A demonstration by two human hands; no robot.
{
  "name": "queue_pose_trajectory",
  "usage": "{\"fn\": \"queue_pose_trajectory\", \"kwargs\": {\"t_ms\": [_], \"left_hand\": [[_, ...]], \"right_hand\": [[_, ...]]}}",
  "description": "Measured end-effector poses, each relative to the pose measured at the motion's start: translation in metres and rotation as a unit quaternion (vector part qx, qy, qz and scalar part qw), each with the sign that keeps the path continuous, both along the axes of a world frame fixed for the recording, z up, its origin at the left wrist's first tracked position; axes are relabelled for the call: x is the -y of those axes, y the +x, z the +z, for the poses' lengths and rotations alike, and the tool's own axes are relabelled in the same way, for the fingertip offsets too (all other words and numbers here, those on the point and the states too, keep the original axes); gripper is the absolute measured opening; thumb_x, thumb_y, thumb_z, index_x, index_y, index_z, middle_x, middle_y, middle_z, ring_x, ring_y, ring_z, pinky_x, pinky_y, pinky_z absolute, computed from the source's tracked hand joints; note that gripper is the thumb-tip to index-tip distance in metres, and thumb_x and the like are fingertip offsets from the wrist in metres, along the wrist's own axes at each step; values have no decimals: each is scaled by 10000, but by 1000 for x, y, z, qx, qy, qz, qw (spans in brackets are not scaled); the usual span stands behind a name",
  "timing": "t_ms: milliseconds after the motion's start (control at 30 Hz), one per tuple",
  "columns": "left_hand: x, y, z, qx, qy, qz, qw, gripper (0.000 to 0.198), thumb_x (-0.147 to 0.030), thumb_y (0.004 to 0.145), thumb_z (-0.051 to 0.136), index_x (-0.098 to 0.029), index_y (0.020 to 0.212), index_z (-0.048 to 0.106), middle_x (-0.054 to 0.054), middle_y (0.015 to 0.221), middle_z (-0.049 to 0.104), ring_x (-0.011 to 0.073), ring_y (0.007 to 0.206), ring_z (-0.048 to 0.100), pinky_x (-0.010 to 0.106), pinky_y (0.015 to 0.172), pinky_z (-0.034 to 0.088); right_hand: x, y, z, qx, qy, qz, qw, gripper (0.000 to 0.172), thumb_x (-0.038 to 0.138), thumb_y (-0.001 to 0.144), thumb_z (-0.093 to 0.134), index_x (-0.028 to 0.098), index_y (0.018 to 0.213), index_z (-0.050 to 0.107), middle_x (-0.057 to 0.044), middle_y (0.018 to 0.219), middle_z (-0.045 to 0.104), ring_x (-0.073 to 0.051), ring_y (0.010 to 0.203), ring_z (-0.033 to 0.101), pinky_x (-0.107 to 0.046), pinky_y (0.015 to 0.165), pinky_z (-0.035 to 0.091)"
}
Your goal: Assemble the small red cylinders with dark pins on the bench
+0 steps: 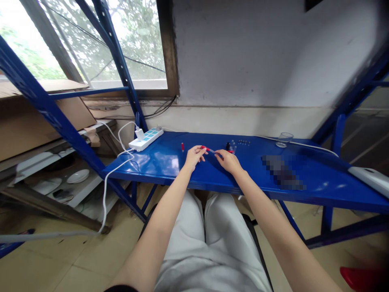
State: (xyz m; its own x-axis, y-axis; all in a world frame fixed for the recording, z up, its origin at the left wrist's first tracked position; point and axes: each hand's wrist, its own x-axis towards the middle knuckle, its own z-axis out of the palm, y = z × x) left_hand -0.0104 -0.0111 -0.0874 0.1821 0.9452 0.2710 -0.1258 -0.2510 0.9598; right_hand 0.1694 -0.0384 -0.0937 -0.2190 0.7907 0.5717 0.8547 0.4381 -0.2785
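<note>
Over the blue table [209, 178], my left hand [194, 157] is closed on the red end of a slim stick [211, 150] with a pale, thin middle. The fingers of my right hand [228, 160] pinch its other end. Its exact kind is too small to make out. A small red cylinder [182, 147] stands upright left of my left hand. Just beyond my right hand are a small black piece [227, 146] and a few clear little pieces [233, 143], with something red partly hidden by the hand. Several tiny beads or caps [244, 142] lie in rows behind them.
A white power strip [146, 138] with a plugged-in cable sits at the table's left end. A clear glass cup [284, 140] stands at the back right. One dark object [282, 172] is pixelated. At the right edge lies a white device [370, 179]. Blue posts flank the table.
</note>
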Motion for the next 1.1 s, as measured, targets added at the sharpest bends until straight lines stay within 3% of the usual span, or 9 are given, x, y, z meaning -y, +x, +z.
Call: {"fn": "queue_pose_trajectory", "kwargs": {"t_ms": [133,267,533,800,1100], "left_hand": [[2,1,1,3,9,24,1000,336,-405,718,621,-130,903,564,48,751,646,50,410,493,175,369,263],[4,9,0,-56,39,30,997,298,-385,706,630,-127,851,598,41,712,637,56,441,473,196,437,349],[-5,51,4,-288,181,40,939,166,-309,695,635,-151,743,657,45,726,649,125,634,540,248,626,407],[-8,93,4,-357,161,64,918,107,-263,686,633,-157,698,649,58,715,624,162,678,552,264,634,410],[-16,110,-2,-391,109,99,908,61,-214,666,641,-175,629,612,70,695,623,202,736,574,285,654,413]], "right_hand": [[2,11,4,-64,12,9,998,280,354,857,423,197,994,610,-65,921,616,-140,672,557,-262,623,446],[6,28,1,-126,29,-14,992,291,385,822,460,177,932,632,-70,857,594,-144,641,522,-284,637,446],[10,46,-7,-160,-89,-217,959,210,335,763,526,192,856,648,-51,794,662,-193,753,592,-284,652,423],[6,46,-3,-134,-138,-282,940,168,340,752,562,212,791,665,-67,807,686,-218,795,618,-295,642,426],[-5,49,-9,-85,-111,-299,944,186,361,734,578,219,755,696,-80,750,684,-214,723,630,-294,599,437]]}}
